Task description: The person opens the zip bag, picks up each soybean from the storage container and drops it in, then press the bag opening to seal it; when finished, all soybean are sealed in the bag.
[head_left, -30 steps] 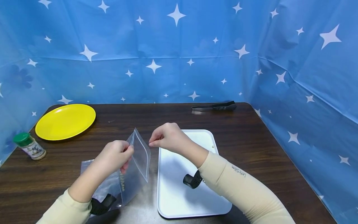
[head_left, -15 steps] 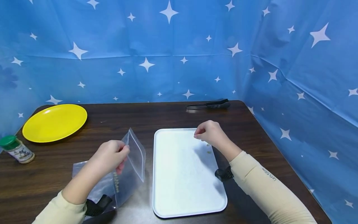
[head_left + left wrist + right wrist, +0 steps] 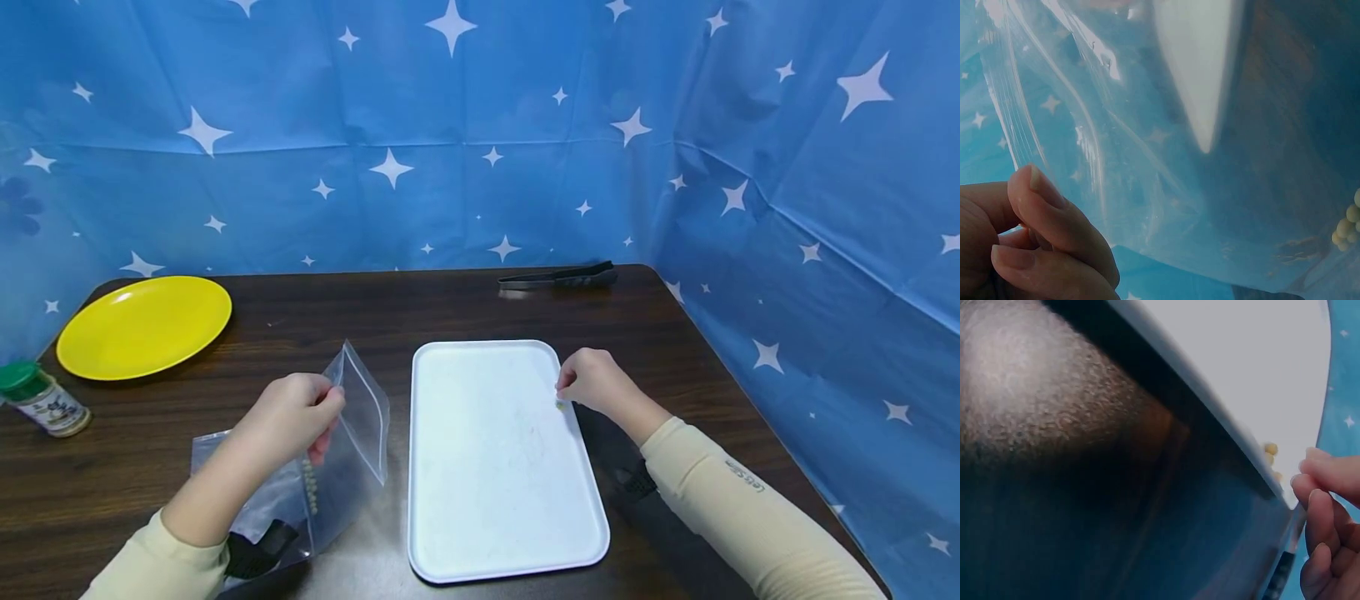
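In the head view, my left hand (image 3: 288,425) pinches the upper edge of a clear zip bag (image 3: 356,450), holding its mouth spread. Small round yellowish beans (image 3: 310,486) lie in a line inside; the left wrist view shows a few of these beans (image 3: 1349,222) at its right edge. My right hand (image 3: 600,387) is at the right rim of the white tray (image 3: 495,467). In the right wrist view, its loosely curled fingers and thumb are close beside a few beans (image 3: 1270,450) near the tray's rim, with nothing visible between the tips.
A yellow plate (image 3: 146,329) is at the back left, with a green-capped seasoning jar (image 3: 47,400) lying tilted in front of it. Black-handled tongs (image 3: 558,277) lie at the table's far edge. A blue starred curtain (image 3: 450,208) closes off the back and sides.
My right hand has moved from beside the bag's mouth across to the tray's right rim. The left hand keeps its pinch on the bag. The head view has shifted slightly right.
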Available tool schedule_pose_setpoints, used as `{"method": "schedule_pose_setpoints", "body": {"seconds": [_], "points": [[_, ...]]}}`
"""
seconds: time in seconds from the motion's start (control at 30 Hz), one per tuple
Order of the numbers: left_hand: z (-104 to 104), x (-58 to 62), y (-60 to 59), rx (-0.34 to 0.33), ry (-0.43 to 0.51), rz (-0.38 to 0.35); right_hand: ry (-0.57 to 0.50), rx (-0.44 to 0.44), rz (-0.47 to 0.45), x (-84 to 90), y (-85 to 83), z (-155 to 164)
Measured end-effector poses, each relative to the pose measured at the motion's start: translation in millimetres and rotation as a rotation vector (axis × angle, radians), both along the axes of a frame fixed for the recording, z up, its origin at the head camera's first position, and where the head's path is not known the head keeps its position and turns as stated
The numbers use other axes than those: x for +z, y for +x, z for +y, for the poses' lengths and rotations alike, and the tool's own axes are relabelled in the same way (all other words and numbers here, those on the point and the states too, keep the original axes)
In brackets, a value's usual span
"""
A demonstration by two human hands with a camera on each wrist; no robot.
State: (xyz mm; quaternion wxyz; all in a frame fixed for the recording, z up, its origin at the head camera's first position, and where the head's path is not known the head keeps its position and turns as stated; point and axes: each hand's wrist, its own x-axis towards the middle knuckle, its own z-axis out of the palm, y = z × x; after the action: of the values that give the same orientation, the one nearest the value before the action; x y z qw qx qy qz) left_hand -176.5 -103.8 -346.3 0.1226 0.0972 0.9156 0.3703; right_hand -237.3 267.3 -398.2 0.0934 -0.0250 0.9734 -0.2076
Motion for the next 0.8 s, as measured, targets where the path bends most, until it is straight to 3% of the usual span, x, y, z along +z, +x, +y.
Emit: {"method": "schedule_pose_setpoints", "body": {"seconds": [0.43, 0.63, 0.8], "points": [[0, -1.1, -0.7, 0.004, -0.003, -0.005, 0.172, 0.070, -0.003, -8.0, 1.5, -12], [-1, 0.7, 0.9, 0.010, 0.020, -0.019, 0.152, 0.098, 0.020, -5.5, 0.6, -14], [-2, 1.3, 1.8, 0.015, 0.027, -0.019, 0.021, 0.070, 0.050, 20.7, -4.2, -29]]}}
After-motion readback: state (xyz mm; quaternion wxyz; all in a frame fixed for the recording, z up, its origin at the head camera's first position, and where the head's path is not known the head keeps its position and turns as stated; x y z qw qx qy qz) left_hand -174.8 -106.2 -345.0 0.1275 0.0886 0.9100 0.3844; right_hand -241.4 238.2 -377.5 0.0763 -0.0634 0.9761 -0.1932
